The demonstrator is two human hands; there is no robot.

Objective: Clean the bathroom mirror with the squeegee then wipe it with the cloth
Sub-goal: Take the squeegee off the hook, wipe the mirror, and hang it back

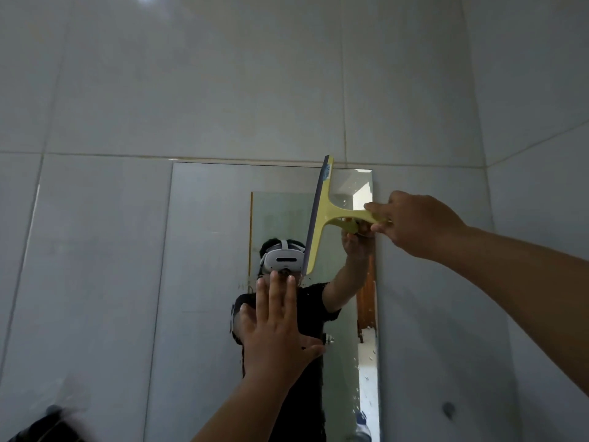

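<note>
A tall frameless mirror [207, 250] hangs on the grey tiled wall. My right hand [411, 221] grips the handle of a yellow squeegee [322, 215]. Its dark blade stands nearly upright against the glass in the mirror's upper right part, its top end reaching the mirror's upper edge. My left hand [277, 330] is flat and open with fingers spread, against or just in front of the mirror's middle. Water drops and streaks show on the glass at the lower right. No cloth is in view.
Large grey wall tiles [191, 90] surround the mirror. A side wall [541, 154] meets it at the right. A dark blurred object [47, 425] sits at the bottom left corner. A small dark spot [448, 409] marks the wall at lower right.
</note>
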